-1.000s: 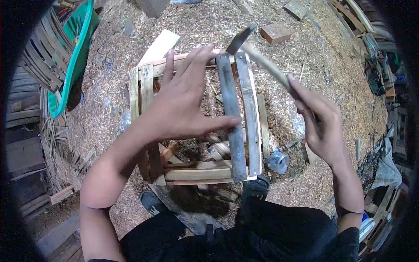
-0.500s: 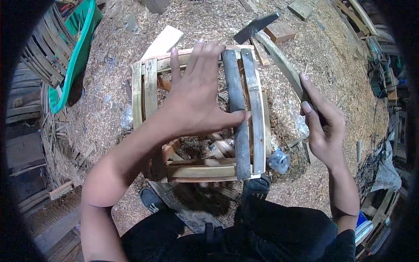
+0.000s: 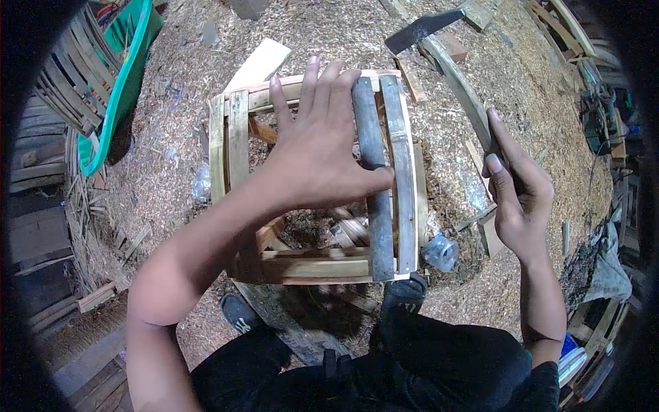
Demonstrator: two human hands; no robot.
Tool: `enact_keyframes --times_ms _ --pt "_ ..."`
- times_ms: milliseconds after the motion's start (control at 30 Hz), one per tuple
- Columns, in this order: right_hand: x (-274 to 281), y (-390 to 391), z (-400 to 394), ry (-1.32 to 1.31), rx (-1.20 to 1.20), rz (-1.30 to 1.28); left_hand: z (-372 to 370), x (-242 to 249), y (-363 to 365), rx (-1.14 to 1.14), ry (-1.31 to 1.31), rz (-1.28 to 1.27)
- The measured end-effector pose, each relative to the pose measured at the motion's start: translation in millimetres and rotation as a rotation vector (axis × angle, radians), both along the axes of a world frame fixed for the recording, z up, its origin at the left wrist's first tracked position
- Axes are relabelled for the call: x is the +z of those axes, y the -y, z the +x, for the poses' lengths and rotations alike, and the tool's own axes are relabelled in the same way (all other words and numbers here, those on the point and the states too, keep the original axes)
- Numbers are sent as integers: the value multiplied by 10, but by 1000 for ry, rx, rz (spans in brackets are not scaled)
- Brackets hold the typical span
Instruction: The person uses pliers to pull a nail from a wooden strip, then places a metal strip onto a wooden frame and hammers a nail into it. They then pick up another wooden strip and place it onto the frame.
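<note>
A slatted wooden crate (image 3: 233, 144) stands on the sawdust floor in front of me. My left hand (image 3: 316, 147) lies flat over its top, fingers spread, thumb pressed against a dark grey slat (image 3: 371, 206) that rests beside a pale slat (image 3: 398, 158). My right hand (image 3: 518, 196) grips the wooden handle of a hammer (image 3: 446, 62), raised up and to the right of the crate, its dark metal head (image 3: 422, 29) above the crate's far right corner.
Sawdust and wood shavings cover the ground. A green tub (image 3: 120, 75) and stacked slats (image 3: 58, 89) lie at left. A loose plank (image 3: 257, 65) sits behind the crate, a crumpled plastic bag (image 3: 438, 250) at its right. My shoes (image 3: 401, 295) are below.
My right hand has swung the hammer up and away to the right, lifting its head off the crate's far corner. My left hand slid slightly right, staying on the dark slat.
</note>
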State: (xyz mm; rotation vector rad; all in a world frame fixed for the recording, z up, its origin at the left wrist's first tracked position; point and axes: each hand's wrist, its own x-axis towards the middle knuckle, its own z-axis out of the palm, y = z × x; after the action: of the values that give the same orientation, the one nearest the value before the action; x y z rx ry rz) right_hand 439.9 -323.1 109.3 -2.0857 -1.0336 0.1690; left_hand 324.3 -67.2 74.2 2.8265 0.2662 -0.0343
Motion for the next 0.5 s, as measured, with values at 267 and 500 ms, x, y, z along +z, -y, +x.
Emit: enact_keyframes --times_ms 267,500 --pt "-2 39 -1 3 10 -5 -3 7 -40 10 -58 -44" --pt "-110 106 22 -28 14 31 -43 -74 -158 -58 -12 -50"
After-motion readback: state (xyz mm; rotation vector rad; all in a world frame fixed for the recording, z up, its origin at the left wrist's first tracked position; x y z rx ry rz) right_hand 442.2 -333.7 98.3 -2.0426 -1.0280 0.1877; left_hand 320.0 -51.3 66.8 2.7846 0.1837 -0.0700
